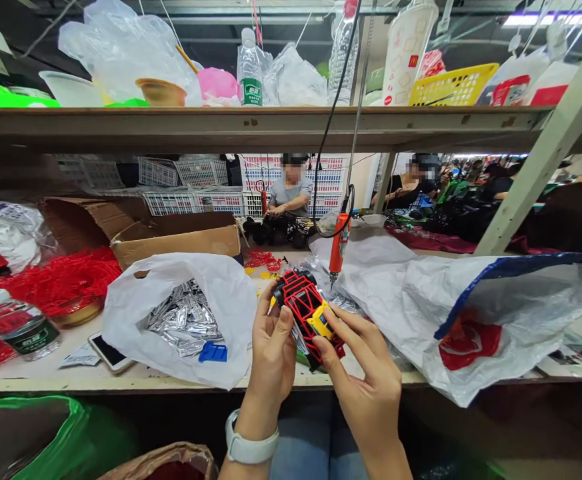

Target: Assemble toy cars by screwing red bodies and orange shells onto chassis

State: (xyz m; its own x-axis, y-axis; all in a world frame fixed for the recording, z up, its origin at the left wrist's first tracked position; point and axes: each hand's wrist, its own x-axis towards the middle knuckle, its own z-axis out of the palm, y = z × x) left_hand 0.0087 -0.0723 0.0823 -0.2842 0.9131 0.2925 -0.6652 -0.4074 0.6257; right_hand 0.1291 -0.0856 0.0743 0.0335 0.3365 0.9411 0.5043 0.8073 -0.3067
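Observation:
Both my hands hold up a toy car body (305, 313), black with a red cage frame, just above the bench's front edge. My left hand (272, 353) grips its left side, fingers wrapped round it. My right hand (365, 373) pinches a small yellow part (321, 321) against the car's lower right side. A white watch sits on my left wrist. An orange electric screwdriver (339, 241) hangs on a cable just behind the car, tip down.
A white bag of silver foil packets (183, 319) with a blue piece lies left, a phone (109, 352) beside it. Red plastic parts (61, 277), a water bottle (21, 328) and cardboard boxes (181, 237) stand further left. A large white sack (471, 307) lies right. People sit beyond the bench.

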